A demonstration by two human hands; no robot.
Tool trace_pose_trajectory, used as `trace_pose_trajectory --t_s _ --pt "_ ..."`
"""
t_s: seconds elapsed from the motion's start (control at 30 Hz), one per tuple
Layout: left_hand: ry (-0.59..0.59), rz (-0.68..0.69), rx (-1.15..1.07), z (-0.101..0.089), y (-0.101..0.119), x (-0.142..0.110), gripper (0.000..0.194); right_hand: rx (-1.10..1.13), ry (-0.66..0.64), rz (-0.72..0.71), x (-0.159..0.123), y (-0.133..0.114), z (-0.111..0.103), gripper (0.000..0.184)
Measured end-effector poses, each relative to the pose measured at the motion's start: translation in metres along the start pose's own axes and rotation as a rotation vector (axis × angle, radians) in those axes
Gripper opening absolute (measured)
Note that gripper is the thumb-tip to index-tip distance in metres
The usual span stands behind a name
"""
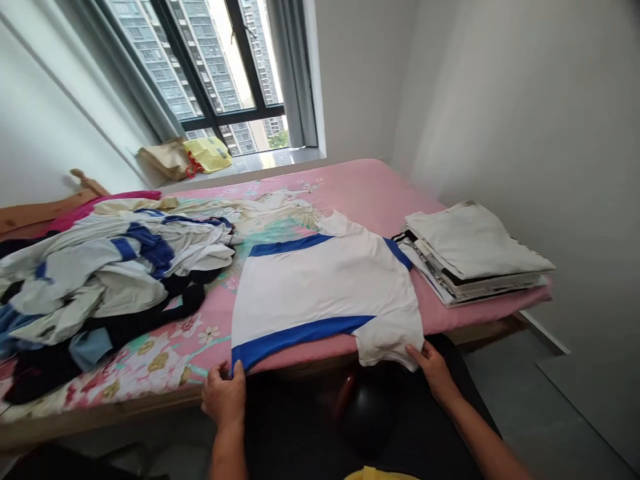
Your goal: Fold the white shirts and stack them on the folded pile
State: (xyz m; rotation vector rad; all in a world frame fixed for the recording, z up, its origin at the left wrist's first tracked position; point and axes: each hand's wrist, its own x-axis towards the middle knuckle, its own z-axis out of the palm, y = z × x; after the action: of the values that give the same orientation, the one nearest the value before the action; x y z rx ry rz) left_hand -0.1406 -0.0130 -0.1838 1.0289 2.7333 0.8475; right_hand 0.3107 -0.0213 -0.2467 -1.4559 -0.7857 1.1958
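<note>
A white T-shirt with blue side panels lies spread flat on the bed, its hem toward the left and its collar end toward the right. My left hand pinches the near corner of the hem at the bed's front edge. At the near sleeve, which hangs a little over the edge, my right hand grips the cloth between thumb and fingers. The far sleeve rests out on the sheet, away from both hands.
A heap of loose clothes covers the bed's left side. Folded clothes are stacked at the right corner. Beneath lies a pink flowered bedsheet. A yellow bag and a brown paper bag sit on the windowsill.
</note>
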Motion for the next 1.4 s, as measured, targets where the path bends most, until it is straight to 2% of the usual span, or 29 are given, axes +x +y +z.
trace_pose_trajectory --t_s 0.1,0.2,0.37,0.43,0.6,0.73,0.93,1.07,1.17,1.3,1.4 --pt "-0.134 -0.144 -0.137 -0.004 -0.007 0.002 0.055 -0.033 -0.094 0.108 -0.007 -0.001 -0.01 0.049" --pt "-0.219 -0.198 -0.198 -0.006 -0.014 0.007 0.057 -0.011 -0.171 0.195 -0.01 -0.003 -0.017 0.045" --pt "-0.376 -0.249 -0.376 -0.01 -0.015 0.011 0.054 0.256 -0.186 0.313 -0.013 -0.009 -0.017 0.046" --pt "-0.391 -0.282 -0.464 -0.01 -0.013 0.008 0.054 0.302 -0.188 0.351 -0.013 -0.011 -0.015 0.048" --pt "-0.343 -0.348 -0.635 -0.006 -0.009 0.001 0.052 0.223 -0.275 0.472 -0.013 -0.016 -0.014 0.048" --pt "-0.314 -0.347 -0.689 -0.004 -0.008 0.003 0.049 0.221 -0.298 0.458 -0.014 -0.027 -0.018 0.047" --pt "-0.305 -0.292 -0.647 -0.008 -0.005 0.005 0.041 0.258 -0.383 0.469 -0.018 -0.049 -0.016 0.038" --pt "-0.279 -0.29 -0.762 -0.013 0.002 0.002 0.057 0.236 -0.379 0.449 -0.016 -0.061 -0.016 0.035" --pt "-0.32 -0.271 -0.917 -0.018 0.007 0.001 0.068 0.214 -0.326 0.409 -0.012 -0.063 -0.019 0.03" --pt "-0.361 -0.292 -1.008 -0.024 0.01 0.004 0.071 0.244 -0.291 0.345 -0.003 -0.072 -0.02 0.029" --pt "-0.391 -0.31 -1.037 -0.028 0.013 0.012 0.069 0.216 -0.295 0.3 0.005 -0.091 -0.014 0.035"
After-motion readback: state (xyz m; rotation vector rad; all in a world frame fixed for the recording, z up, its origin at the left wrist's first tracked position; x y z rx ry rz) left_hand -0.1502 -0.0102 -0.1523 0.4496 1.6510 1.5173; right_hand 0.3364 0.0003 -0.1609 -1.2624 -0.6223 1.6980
